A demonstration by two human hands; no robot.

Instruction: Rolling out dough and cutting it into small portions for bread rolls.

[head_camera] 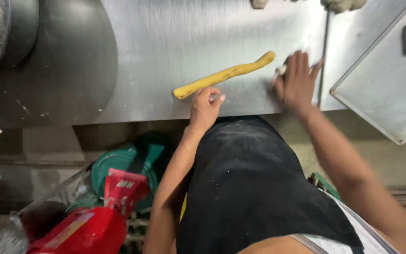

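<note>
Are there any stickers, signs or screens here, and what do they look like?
Label: small pale rectangle on the red machine, bottom left, under the steel table.
No signs, screens or packages show.

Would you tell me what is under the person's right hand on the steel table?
A small pale object peeks out at the thumb side of the right hand on the steel table; the palm and motion blur hide the rest.

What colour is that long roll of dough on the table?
Yellow. The dough roll shows best in the head view.
</note>
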